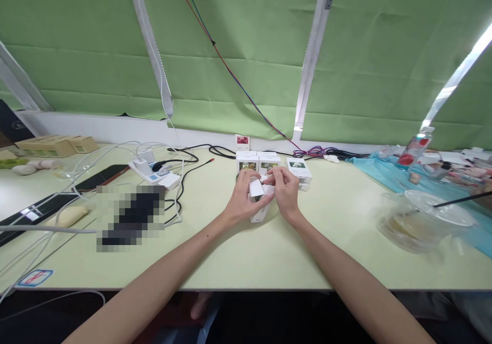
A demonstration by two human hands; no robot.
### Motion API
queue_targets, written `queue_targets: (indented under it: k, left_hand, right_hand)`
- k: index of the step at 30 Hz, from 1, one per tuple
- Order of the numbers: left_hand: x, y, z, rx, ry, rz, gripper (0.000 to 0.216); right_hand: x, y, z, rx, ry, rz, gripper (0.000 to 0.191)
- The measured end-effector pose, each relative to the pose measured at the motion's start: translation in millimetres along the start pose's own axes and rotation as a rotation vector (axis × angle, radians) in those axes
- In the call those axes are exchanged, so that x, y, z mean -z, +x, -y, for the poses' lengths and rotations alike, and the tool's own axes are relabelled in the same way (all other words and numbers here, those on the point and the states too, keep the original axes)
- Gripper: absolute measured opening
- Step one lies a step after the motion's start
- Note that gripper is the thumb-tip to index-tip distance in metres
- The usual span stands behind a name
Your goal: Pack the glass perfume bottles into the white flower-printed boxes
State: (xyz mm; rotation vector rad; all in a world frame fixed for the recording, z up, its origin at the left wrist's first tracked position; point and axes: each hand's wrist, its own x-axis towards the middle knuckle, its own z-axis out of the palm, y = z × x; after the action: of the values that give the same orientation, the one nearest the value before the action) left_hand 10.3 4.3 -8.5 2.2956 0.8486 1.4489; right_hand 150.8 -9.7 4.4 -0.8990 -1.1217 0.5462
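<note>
Both my hands meet over a small white box (pixel 258 209) near the middle of the pale green desk (pixel 215 251). My left hand (pixel 243 196) grips the box from the left, its fingers curled round it. A white flap (pixel 256 187) stands up at the top of the box. My right hand (pixel 283 187) pinches at that top end. What lies between its fingertips is too small to make out. Just behind my hands stand three similar white boxes with pictures on them (pixel 247 161) (pixel 269 162) (pixel 299 171).
A white power strip (pixel 154 174) with tangled white and black cables lies at the left, beside a dark phone (pixel 100 177). Cardboard boxes (pixel 54 145) sit far left. At the right are a clear lidded bowl (pixel 421 221), a bottle (pixel 414 149) and a blue cloth (pixel 380 172).
</note>
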Motion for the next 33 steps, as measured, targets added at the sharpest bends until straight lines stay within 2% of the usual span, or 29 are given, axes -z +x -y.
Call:
queue_targets:
  k: [16, 33]
  left_hand:
    - [2.7, 3.5, -1.7, -0.035, 0.08, 0.008, 0.035]
    - [6.9, 6.6, -5.2, -0.041, 0.077, 0.014, 0.03]
  right_hand:
    - [0.8, -0.5, 0.8, 0.045, -0.018, 0.009, 0.026]
    - [-0.9, 1.6, 1.9, -0.009, -0.059, 0.032, 0.027]
